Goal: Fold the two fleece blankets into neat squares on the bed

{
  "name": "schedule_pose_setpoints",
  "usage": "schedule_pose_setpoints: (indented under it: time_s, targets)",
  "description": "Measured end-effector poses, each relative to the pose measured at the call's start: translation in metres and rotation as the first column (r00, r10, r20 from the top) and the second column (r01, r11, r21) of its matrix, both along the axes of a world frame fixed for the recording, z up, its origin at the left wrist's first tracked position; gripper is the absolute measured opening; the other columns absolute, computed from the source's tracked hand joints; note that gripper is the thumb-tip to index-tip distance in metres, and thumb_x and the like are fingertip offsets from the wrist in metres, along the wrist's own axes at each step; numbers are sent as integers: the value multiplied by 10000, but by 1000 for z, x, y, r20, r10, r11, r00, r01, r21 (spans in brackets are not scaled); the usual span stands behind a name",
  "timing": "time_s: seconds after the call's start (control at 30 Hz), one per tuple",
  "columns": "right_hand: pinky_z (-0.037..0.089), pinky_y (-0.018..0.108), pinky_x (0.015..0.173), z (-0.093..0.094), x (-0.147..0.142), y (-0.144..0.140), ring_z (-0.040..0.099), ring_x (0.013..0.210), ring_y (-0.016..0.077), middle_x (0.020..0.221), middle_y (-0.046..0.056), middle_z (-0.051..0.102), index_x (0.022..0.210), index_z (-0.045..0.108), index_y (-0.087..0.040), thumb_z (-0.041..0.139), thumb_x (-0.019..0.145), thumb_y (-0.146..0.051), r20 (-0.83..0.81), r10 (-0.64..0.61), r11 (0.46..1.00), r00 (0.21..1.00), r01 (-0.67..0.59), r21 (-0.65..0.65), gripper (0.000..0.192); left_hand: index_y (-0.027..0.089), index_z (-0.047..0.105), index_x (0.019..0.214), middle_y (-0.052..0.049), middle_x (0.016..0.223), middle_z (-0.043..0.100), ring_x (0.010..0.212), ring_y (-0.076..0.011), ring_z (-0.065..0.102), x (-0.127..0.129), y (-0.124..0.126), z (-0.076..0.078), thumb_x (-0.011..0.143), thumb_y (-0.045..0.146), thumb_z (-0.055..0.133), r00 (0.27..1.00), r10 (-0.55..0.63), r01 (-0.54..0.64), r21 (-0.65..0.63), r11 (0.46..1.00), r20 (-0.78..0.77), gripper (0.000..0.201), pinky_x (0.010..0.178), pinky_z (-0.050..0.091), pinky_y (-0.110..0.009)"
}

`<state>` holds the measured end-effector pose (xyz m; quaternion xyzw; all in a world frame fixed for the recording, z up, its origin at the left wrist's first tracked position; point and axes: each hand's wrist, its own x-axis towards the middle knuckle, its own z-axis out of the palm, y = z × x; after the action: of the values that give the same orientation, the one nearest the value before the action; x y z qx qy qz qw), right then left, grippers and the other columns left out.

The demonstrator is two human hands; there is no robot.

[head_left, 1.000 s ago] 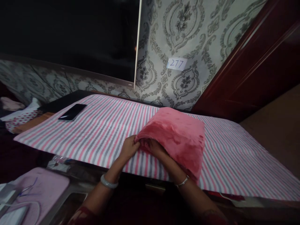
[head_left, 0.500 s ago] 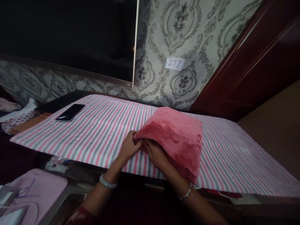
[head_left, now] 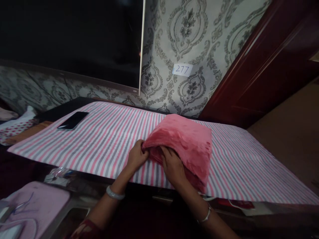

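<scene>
- Folded pink fleece cloth (head_left: 185, 141) lying on striped sheet (head_left: 99, 139), mid-table, near front edge.
- Left hand (head_left: 136, 157) closed, pinching the cloth's near-left corner.
- Right hand (head_left: 173, 166) curled on the front edge, fingers tucked among the layers.
- Step judged: squaring up the fold's layers.
- Next move calls for aligned edges, steady 2-hand grip, no slipping layers.
- Phone (head_left: 72, 120) well apart, far left.

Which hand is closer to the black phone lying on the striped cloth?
Left. The left hand grips the near corner of the pink blanket, on the side facing the phone. The right hand lies farther right, on the blanket's near edge.
</scene>
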<state>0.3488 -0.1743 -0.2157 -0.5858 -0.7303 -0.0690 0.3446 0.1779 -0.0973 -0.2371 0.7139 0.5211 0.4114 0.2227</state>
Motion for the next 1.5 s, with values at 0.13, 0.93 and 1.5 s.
schedule_pose_setpoints:
  time_s: [0.13, 0.93, 1.5]
  targets:
    - [520, 437, 909, 3, 3, -5, 591, 1003, 262, 1083, 132, 648, 1323, 625, -205, 408, 945, -123, 27, -34, 993, 999, 31, 110, 444, 183, 496, 1213, -130, 1201, 557, 1108, -277, 553, 4, -3, 5, 773, 271, 632, 996, -82, 71, 337, 939, 18, 469, 949, 472, -425]
    - [519, 403, 1003, -6, 17, 30, 669, 1082, 223, 1183, 86, 722, 1245, 658, -176, 379, 886, -130, -265, 184, 981, 947, -194, -15, 457, 215, 693, 1079, -163, 1440, 512, 1322, -319, 448, 20, 3, 17, 933, 206, 538, 926, 17, 249, 641, 726, -378, 213, 1030, 407, -494]
    - [554, 335, 898, -25, 62, -42, 708, 920, 209, 1088, 80, 744, 1283, 654, -252, 409, 957, -159, 167, -118, 987, 979, 134, -85, 419, 149, 679, 896, -180, 1258, 604, 1130, -275, 562, -8, 22, 13, 890, 115, 557, 894, -92, 405, 703, 585, -438, 127, 926, 515, -446]
